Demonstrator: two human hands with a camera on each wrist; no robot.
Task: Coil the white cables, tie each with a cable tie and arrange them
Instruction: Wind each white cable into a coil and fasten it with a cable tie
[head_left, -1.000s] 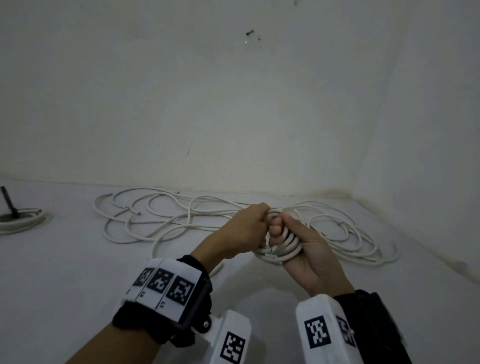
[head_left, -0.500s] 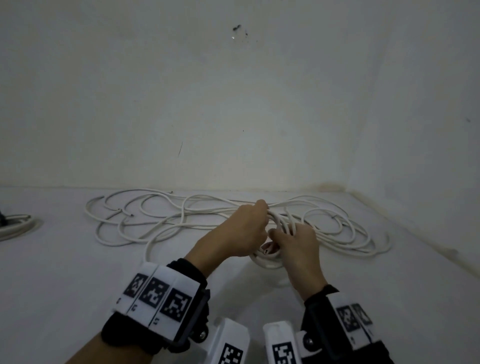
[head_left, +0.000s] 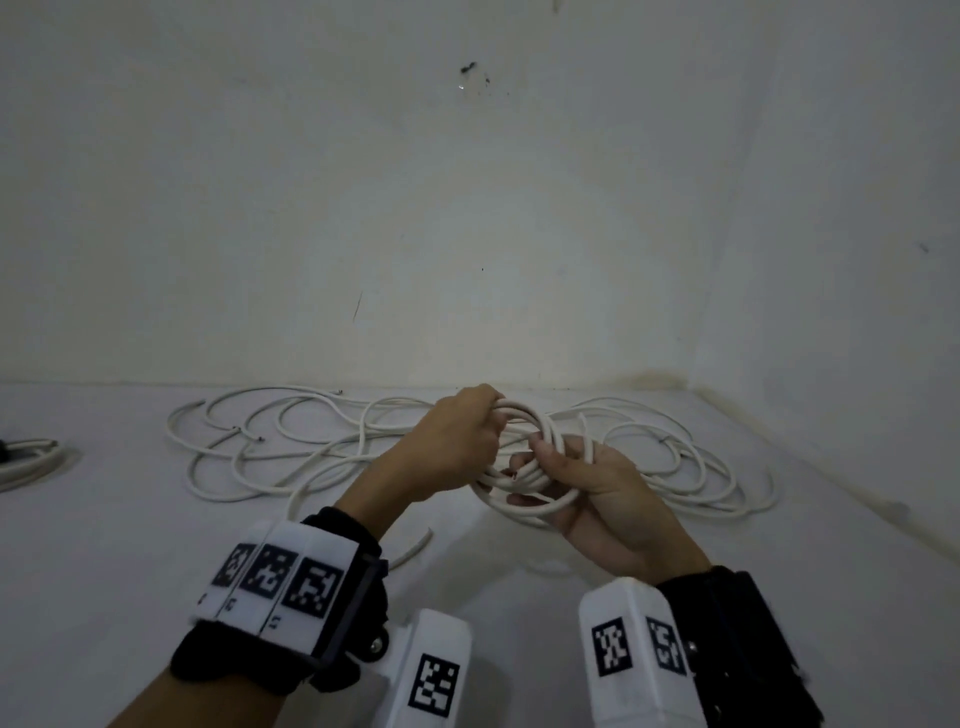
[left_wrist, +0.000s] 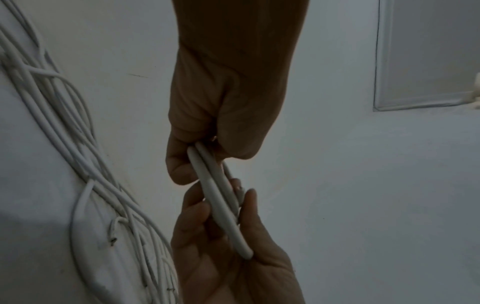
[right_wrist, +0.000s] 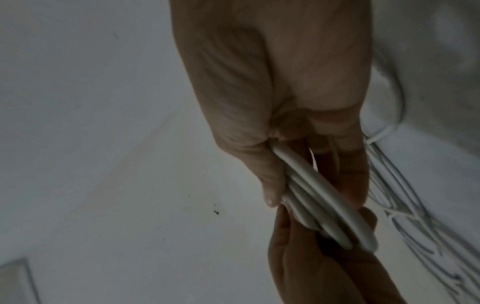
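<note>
Both the left hand and the right hand gripped a smooth, round white cable coil of several loops.

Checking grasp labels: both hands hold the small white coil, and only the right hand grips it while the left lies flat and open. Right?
Not quite. The left hand is not flat and open: its fingers curl round the small white coil too, as the left wrist view shows. The right hand grips it as you say.

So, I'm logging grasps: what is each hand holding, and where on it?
Both hold the coil of white cable: left hand pinches its upper-left arc, right hand grips its lower-right side.
</note>
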